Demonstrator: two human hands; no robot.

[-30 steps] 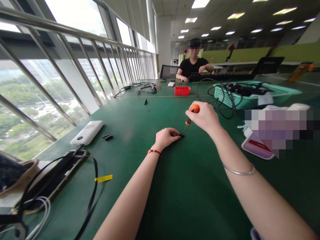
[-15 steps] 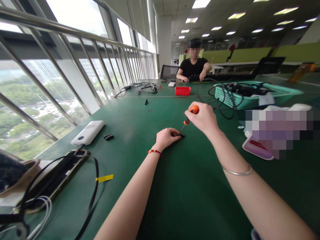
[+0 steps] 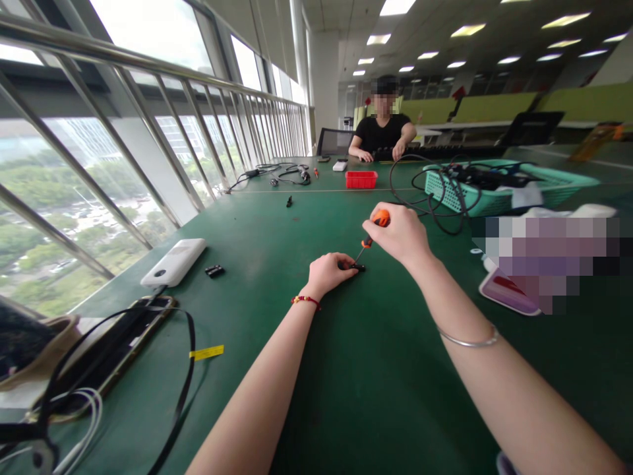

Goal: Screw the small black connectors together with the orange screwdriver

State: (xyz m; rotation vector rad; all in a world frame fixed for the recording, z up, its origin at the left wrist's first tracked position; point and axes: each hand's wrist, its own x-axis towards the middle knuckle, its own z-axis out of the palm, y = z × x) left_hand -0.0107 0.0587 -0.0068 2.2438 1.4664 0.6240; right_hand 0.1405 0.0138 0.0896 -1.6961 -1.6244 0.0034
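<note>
Green and smooth, the tabletop [image 3: 267, 241] carries a small black piece [image 3: 361, 268] well in from its left edge, and the fingers of our left hand [image 3: 327, 274] pinch that piece down against the surface. Our right hand [image 3: 403, 231] has its fingers wrapped around an orange-and-black screwdriver [image 3: 366, 241], whose slanted shaft reaches down to the piece just beside our left fingertips; whether the tip sits in a screw is too small to tell. We judge that the leaning shaft could make the tip skid and jab those fingers, and that a loose pinch could let so slight a piece twist under a turn. Anything tiny that drops could roll off unnoticed. Toward the left edge, a black part [image 3: 214, 270] lies near a white power bank [image 3: 174, 262], so a wide sweep of our left arm could knock them. Toward the right edge, a teal basket [image 3: 564, 190] with black cables [image 3: 445, 221] spilling over its side limits how far our right elbow can swing outward. More room lies ahead, up to a red tray [image 3: 361, 179] toward the far edge.
</note>
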